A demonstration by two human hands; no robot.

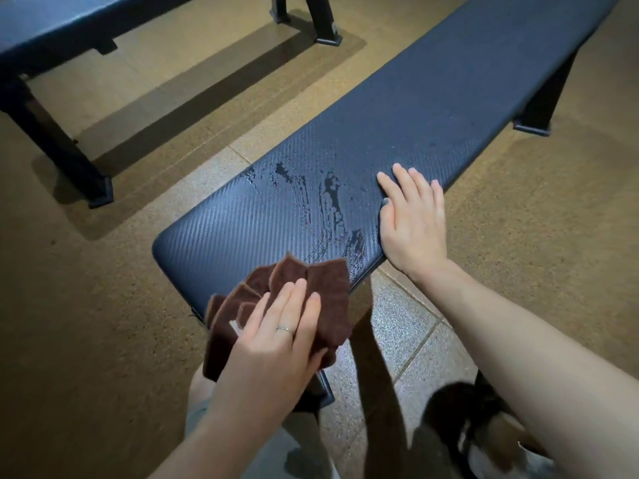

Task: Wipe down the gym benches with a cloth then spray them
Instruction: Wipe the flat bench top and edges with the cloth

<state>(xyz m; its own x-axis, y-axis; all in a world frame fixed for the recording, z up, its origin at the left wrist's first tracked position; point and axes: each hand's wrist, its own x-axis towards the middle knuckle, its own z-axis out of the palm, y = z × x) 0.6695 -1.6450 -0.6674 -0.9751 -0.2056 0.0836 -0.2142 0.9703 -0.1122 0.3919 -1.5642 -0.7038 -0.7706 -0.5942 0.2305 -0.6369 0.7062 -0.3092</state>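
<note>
While our left hand (pixel 276 337) presses a crumpled brown cloth (pixel 294 305) against the near end of the dark padded desk (pixel 397 115), its grip lies flat with fingers together on the fabric, thumb tucked beneath. Our right hand (pixel 411 223) rests open, fingers spread, on the desk's right edge, holding nothing. Wet streaks (pixel 328 205) glisten between both hands. A second bench (pixel 52 25) stands well apart, upper left.

**Floor and shoe around the work spot**

A speckled brown floor (pixel 103 323) spreads across the room, with a patch of grey tiles (pixel 397 326) in the middle. A dark shoe (pixel 460 413) stands on the tiles at the lower right. Long shadows lie on the brown floor.
</note>
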